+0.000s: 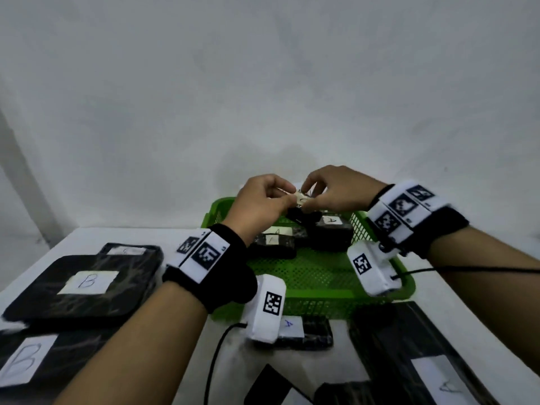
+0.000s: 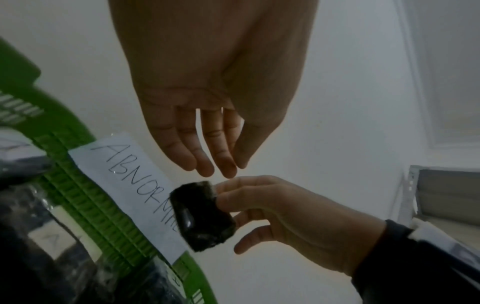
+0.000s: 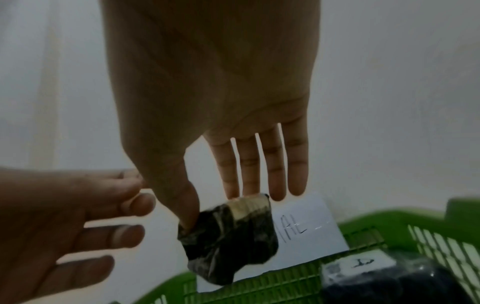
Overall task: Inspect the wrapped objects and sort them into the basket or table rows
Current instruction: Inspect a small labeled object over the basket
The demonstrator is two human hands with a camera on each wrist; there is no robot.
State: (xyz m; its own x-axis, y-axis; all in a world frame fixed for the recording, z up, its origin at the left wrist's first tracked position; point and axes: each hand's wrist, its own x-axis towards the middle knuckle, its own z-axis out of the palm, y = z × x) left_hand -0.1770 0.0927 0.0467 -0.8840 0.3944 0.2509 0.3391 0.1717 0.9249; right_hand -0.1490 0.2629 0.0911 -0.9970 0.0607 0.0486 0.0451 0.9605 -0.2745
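Above the green basket my right hand pinches a small object wrapped in black film. The right wrist view shows the thumb on one side of the object and the fingers behind its pale label end. My left hand faces it from the left. Its fingertips converge just above the object, with a thin gap showing and no grip visible. A paper reading "ABNORMAL" is stuck on the basket's far rim.
Wrapped blocks labelled A lie in the basket's far half. Flat wrapped packs marked B lie on the table at the left. A small A block and a long wrapped pack lie in front of the basket.
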